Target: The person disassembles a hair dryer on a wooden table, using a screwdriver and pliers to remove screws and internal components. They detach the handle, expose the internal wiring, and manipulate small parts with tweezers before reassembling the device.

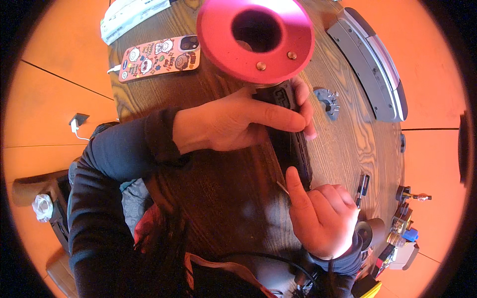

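Observation:
A pink round dryer-like head with a hollow centre and two brass-coloured studs tops a black handle that has slots or recesses along it. My left hand wraps round the upper handle, thumb across its front. Lower down, my right hand has its fingers curled and its thumb raised against the handle's lower end. A thin metal piece shows beside that thumb; whether the hand grips it is unclear.
The wooden table bears a patterned phone, white package, long grey piece, small grey notched object and dark pen-like item. Several small items crowd the right edge. A black cable runs below.

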`<state>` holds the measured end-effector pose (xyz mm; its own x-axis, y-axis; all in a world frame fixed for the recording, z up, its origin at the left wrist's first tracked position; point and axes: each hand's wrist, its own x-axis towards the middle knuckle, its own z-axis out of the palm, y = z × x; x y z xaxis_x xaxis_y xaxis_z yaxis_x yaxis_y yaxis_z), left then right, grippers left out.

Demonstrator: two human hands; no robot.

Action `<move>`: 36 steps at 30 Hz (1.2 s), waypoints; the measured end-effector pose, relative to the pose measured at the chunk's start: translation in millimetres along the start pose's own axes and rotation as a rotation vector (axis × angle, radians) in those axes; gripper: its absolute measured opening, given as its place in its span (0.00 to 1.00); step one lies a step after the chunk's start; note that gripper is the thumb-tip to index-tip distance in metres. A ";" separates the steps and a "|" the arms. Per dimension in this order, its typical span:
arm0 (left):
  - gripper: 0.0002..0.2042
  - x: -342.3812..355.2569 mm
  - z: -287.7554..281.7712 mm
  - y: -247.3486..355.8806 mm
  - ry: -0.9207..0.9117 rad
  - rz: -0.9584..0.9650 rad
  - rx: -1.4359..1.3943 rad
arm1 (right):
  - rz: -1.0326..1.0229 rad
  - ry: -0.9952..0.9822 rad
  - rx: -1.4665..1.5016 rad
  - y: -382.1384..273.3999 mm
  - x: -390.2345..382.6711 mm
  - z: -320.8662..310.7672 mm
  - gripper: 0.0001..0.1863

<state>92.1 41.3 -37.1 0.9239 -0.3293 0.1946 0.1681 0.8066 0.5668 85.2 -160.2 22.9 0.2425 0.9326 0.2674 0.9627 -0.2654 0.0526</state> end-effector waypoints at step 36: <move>0.22 -1.6 2.5 -18.1 0.053 -0.242 0.007 | 0.649 0.194 0.845 25.7 19.1 18.5 0.24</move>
<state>86.7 26.0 -45.7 0.8739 -0.4860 0.0107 0.3842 0.7041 0.5972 116.8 -144.7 11.6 0.7842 0.6004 0.1568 0.4467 -0.3708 -0.8142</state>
